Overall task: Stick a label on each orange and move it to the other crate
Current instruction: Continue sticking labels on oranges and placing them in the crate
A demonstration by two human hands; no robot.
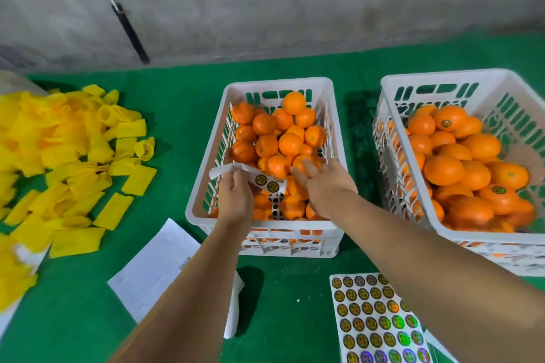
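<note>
Grey concrete wall [265,0] rises behind a green-covered table [177,97]

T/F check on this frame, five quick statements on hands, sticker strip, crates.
1. The left hand holds a sticker strip. True.
2. The right hand grips an orange. False: its fingers are spread over the oranges in the middle crate, gripping nothing.
3. Labelled oranges lie in the right crate. True.
4. The full sticker sheet lies inside a crate. False: it lies on the green table.
5. The yellow foam nets lie right of both crates. False: they lie left.
</note>
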